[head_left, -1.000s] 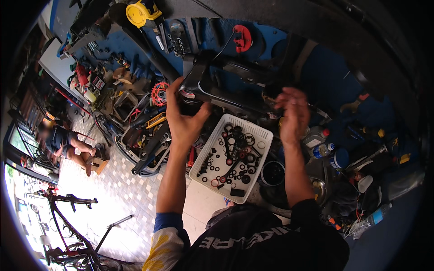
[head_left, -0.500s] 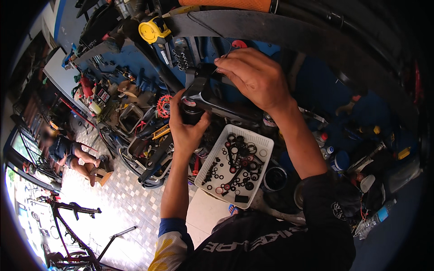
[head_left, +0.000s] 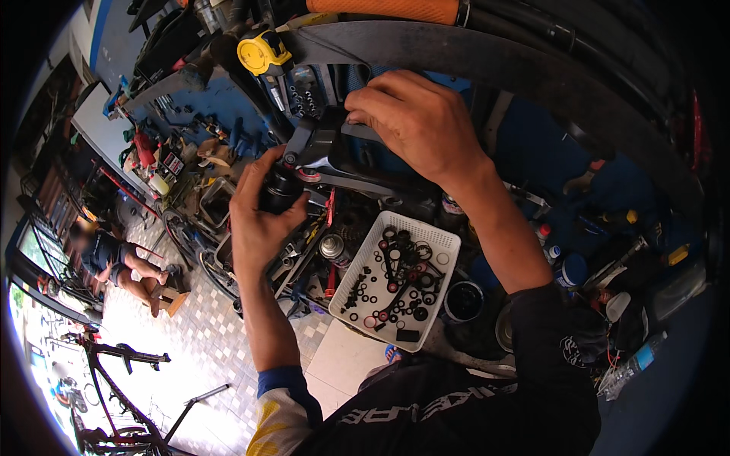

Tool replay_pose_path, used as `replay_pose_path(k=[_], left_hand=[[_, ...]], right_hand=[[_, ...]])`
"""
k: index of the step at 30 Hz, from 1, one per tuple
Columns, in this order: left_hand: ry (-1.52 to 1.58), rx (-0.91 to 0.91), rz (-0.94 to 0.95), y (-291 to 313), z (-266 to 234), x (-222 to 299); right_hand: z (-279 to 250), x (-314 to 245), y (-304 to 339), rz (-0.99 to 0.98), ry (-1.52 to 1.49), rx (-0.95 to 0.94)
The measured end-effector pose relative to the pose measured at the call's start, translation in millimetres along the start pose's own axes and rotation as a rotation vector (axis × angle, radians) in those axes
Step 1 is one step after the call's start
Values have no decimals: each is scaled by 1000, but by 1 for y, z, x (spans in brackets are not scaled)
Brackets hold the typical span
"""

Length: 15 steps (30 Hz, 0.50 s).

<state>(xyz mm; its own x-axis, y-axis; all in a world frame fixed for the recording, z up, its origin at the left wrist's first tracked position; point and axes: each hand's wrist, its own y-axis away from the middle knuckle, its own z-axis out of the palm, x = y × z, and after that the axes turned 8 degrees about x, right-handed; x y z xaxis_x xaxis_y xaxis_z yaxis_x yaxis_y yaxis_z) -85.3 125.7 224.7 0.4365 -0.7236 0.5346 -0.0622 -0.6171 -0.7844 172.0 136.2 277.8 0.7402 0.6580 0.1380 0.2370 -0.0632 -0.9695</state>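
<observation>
My left hand (head_left: 262, 209) wraps its thumb and fingers around a black cylindrical part (head_left: 280, 190), which looks like a bike rear shock. Its upper end lies against a glossy black bike frame (head_left: 327, 156) with a pivoted linkage (head_left: 301, 138). Above the frame, my right hand (head_left: 418, 121) is closed in a pinch at the frame's upper edge. A thin black cable (head_left: 368, 70) curves into the fingers of that hand; their tips are partly hidden.
Below the frame sits a white perforated basket (head_left: 344, 310) of small black parts and rings. A yellow tape measure (head_left: 262, 53) hangs near a dark curved bar (head_left: 456, 47). A spray can (head_left: 332, 247) stands left of the basket. At far left a person (head_left: 114, 254) sits.
My left hand has moved left and slightly down with the black cylinder, swinging its end away from the frame. My right hand has shifted left and up a little.
</observation>
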Motion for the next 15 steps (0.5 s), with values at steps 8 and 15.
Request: replay_pose_path(k=[8,15], left_hand=[[-285,-121,197,-32,-36,24],[103,-32,18,-19,-20,8]], right_hand=[[8,-10,-6,-8,23,91],[27,-19,-8,77,-75,175]])
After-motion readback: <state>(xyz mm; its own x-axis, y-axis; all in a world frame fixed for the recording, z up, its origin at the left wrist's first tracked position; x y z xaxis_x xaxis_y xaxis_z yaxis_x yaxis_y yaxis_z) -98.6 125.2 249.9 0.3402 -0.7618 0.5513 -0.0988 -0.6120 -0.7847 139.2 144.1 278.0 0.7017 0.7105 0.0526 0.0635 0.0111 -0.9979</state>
